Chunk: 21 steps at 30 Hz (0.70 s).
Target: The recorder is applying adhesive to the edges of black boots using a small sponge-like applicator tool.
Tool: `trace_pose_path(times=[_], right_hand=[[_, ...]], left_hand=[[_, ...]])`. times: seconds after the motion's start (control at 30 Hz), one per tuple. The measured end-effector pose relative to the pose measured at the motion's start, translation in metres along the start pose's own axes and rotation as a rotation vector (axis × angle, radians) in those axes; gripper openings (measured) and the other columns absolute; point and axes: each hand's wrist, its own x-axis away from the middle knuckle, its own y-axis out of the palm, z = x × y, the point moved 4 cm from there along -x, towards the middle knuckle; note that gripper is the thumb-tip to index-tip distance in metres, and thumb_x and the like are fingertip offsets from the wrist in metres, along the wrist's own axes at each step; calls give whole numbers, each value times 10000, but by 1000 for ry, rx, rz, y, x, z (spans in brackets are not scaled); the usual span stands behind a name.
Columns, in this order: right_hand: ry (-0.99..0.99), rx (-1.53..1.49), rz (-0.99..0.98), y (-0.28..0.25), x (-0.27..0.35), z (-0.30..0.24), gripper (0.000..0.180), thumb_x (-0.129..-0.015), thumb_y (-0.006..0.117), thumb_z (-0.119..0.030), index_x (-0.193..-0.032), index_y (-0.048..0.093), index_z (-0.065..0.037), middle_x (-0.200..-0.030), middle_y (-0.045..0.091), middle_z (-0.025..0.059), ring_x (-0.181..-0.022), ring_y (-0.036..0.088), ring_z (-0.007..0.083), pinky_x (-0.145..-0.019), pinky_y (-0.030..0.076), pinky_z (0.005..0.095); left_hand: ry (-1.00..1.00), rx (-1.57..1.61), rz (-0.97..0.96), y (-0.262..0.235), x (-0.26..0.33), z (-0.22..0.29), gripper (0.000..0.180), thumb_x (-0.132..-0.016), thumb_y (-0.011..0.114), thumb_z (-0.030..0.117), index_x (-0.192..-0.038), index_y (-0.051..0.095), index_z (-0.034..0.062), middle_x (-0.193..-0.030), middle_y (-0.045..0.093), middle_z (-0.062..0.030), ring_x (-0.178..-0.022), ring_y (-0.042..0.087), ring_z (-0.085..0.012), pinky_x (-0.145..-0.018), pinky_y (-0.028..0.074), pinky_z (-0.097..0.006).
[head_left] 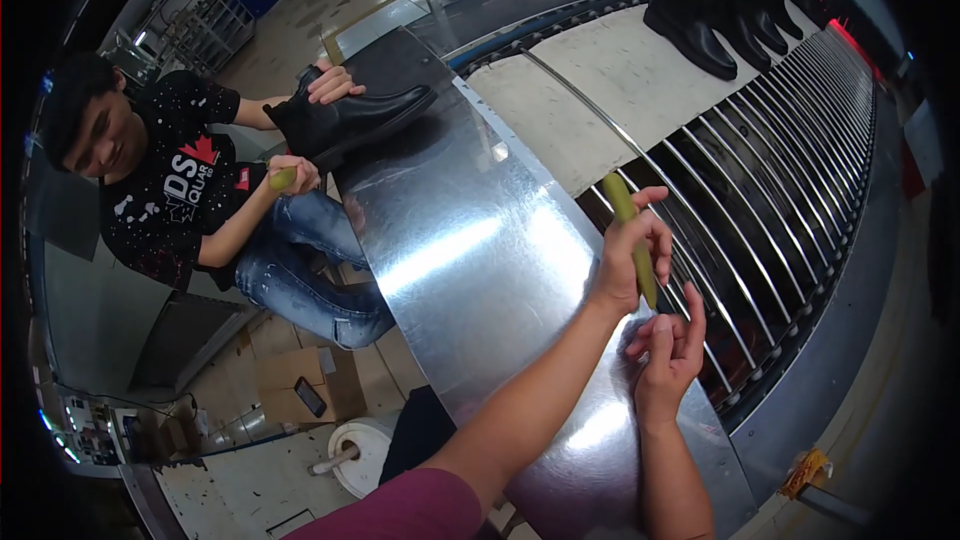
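Observation:
My left hand [632, 255] is wrapped round an olive-green tapered stick [621, 200], which looks like a tool handle. Its thick rounded end points away from me and its narrow end points back toward my right hand. Just below that narrow end is my right hand [668, 365], its fingers apart and its index finger raised; I see nothing in it. Both hands are over the shiny metal table [460, 240], by its edge along the conveyor. Across the table to the left, a co-worker holds a black ankle boot [350, 120] and a similar green-ended tool [283, 179].
Beside the table runs a conveyor with metal rods [760, 200] and a pale board [600, 70]. Several black boots [690, 28] stand at its far end. At lower left are a cardboard box [290, 385] with a phone [310, 397] and a white bucket [372, 448].

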Motion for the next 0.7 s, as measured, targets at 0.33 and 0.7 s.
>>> trace_pose_path(times=[0.33, 0.7], right_hand=[[102, -38, 13, 6, -7, 1, 470, -993, 647, -93, -1435, 506, -20, -976, 671, 44, -681, 597, 60, -621, 498, 197], [104, -36, 5, 0, -11, -1, 564, -992, 652, -99, -1500, 424, -19, -1043, 660, 63, -694, 614, 88, -626, 520, 220]], left_hand=[[-112, -262, -119, 0, -1, -10, 642, -1016, 408, 569, -997, 718, 7, -672, 584, -37, -583, 542, -116, -556, 463, -250], [-299, -350, -402, 28, 12, -17, 449, -917, 621, 366, -1101, 731, -29, -980, 705, -151, -872, 674, -229, -844, 544, -342]])
